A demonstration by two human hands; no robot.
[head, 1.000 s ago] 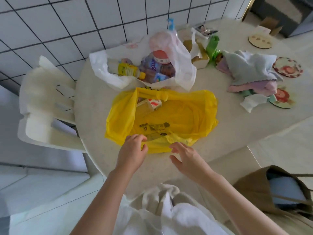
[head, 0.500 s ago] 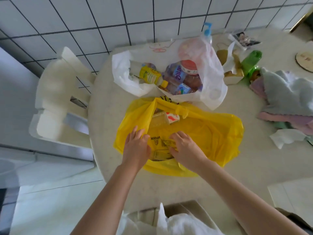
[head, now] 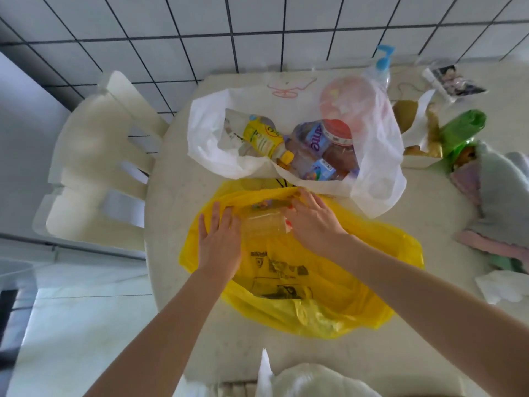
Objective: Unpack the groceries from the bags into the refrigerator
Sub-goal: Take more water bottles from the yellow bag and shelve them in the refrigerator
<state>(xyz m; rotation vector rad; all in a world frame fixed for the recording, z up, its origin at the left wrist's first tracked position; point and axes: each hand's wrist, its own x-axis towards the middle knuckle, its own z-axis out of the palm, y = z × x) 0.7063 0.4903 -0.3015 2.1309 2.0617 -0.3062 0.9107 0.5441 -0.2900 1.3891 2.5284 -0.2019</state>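
Reaching into yellow bag [head: 329, 282] on table [head: 171, 224]: left hand [head: 220, 242] flat, open on plastic, right hand [head: 312, 222] loosely closing round clear container [head: 263, 223], grip unclear. White bag [head: 372, 167] full of bottles. Basically nothing unpacked, fridge not visible.

Home kitchen: tiled wall [head: 171, 32], grocery bags [head: 372, 156]

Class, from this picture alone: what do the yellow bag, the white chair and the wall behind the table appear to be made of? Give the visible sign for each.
Yellow bag: thin plastic film, glossy; it crumples and is translucent, its contents showing through.
White chair: seemingly moulded plastic, smooth, with a slotted back.
Wall: probably glazed ceramic tile, white squares with dark grout lines.
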